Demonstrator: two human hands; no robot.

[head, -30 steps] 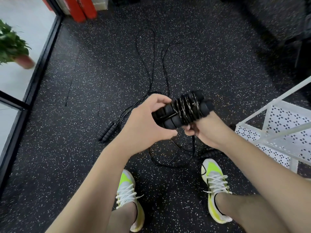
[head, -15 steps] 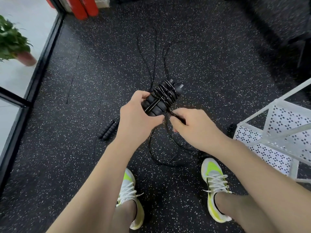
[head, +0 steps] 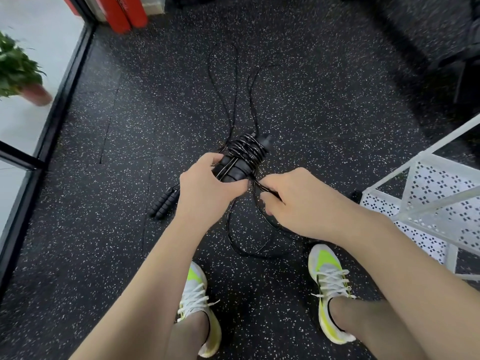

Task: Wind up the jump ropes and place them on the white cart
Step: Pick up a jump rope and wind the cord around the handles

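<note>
Now left hand (head: 207, 188) grips 1 wound jump rope (head: 241, 159); right hand (head: 298, 201) fingers pinch its cord (head: 265, 188).

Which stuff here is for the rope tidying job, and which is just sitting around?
For the job:
- wound rope, held by left hand
- its loose cord, pinched by right hand
- second rope's handles on the floor
- white cart

Just sitting around:
- potted plant
- red things at the wall
</note>
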